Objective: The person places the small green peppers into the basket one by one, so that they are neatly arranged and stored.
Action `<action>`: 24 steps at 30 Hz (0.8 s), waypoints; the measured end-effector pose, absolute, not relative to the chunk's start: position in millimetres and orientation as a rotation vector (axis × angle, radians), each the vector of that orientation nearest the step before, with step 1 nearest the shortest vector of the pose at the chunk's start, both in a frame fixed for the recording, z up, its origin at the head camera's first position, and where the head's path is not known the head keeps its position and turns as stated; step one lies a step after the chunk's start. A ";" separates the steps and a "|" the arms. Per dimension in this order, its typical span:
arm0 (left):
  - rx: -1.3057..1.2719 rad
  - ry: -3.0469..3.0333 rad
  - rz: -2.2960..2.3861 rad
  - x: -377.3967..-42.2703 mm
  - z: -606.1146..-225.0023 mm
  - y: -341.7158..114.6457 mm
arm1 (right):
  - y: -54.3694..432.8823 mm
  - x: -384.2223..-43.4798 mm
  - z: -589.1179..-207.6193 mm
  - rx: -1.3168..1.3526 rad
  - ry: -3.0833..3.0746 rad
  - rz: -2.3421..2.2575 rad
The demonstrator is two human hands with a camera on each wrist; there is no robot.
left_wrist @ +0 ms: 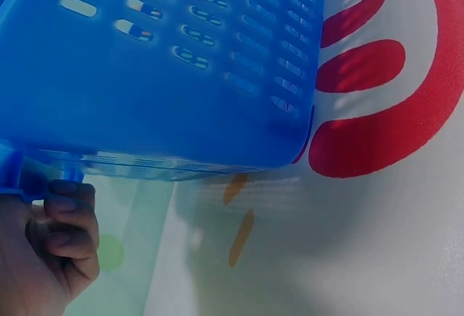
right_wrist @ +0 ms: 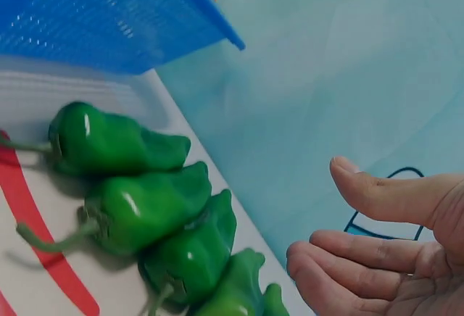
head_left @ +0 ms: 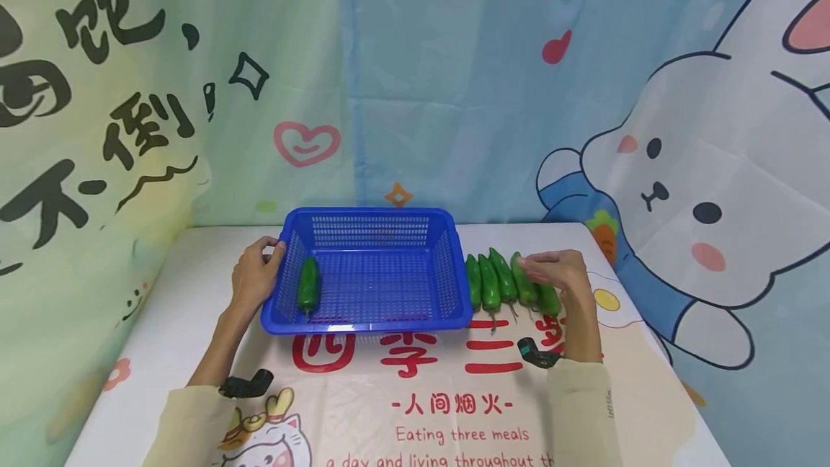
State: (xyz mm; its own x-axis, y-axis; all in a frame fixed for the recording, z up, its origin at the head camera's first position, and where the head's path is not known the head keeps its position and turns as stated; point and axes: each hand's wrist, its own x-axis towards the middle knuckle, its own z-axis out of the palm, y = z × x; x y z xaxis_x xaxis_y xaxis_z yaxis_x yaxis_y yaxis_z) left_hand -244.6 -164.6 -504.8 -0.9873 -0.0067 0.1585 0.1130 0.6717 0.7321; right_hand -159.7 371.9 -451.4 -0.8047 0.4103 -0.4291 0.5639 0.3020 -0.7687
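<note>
A blue plastic basket (head_left: 369, 324) stands on the table, one green pepper (head_left: 309, 284) lying inside at its left end. My left hand (head_left: 255, 272) holds the basket's left rim; in the left wrist view its fingers (left_wrist: 72, 218) curl at the rim beside the perforated wall. To the right of the basket lies a row of several green peppers (head_left: 489, 283), stems toward me. Over the right end of that row hovers my right hand (head_left: 560, 271), partly covering the last peppers. The right wrist view shows its thumb (right_wrist: 384, 196) apart from the fingers, nothing between them.
A white table cover (head_left: 415, 395) printed with red characters and a cartoon cat lies beneath everything. Behind the table hangs a blue-green curtain (head_left: 415, 78) with a cartoon rabbit. The basket's right wall stands close beside the nearest pepper (right_wrist: 116, 142).
</note>
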 end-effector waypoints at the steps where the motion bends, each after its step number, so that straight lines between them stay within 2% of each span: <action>1: -0.089 -2.733 -1.218 -244.6 -505.1 -164.5 | 374.1 -159.7 -452.6 0.915 2.408 -1.514; 24: -0.071 -2.737 -1.244 -243.9 -503.5 -164.1 | 413.2 -153.7 -483.0 1.116 2.469 -1.552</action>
